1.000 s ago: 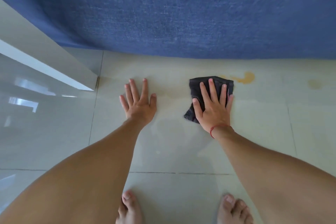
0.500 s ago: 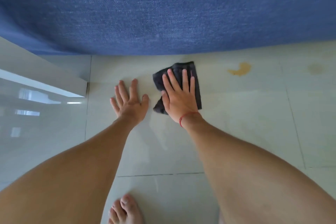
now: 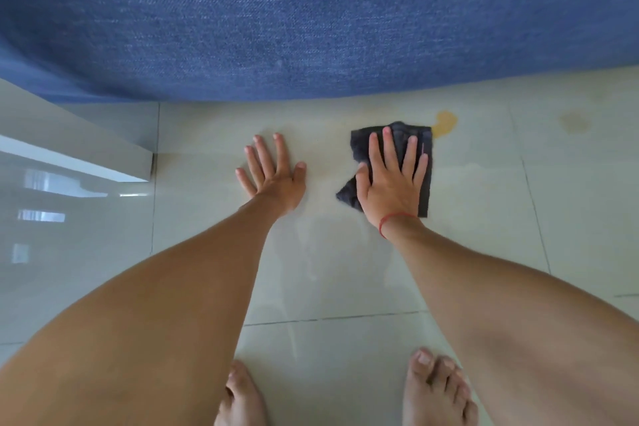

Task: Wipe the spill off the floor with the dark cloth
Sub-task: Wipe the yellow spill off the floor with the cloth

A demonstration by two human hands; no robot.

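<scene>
A dark folded cloth [image 3: 424,149] lies flat on the pale tiled floor [image 3: 466,218]. My right hand [image 3: 392,180] presses down on it with fingers spread, a red string at the wrist. An orange-yellow spill [image 3: 446,122] shows just past the cloth's far right corner, touching its edge. A fainter yellowish stain [image 3: 575,121] lies further right. My left hand [image 3: 273,176] rests palm down on bare tile, left of the cloth, holding nothing.
A blue fabric-covered piece of furniture [image 3: 311,17] fills the far side, its lower edge just beyond the cloth. A white glossy cabinet [image 3: 69,149] juts in from the left. My bare feet [image 3: 435,391] stand at the near edge.
My right hand slid the cloth left away from the spill, then back right until its corner meets the orange patch. My left hand stayed planted on the tile.
</scene>
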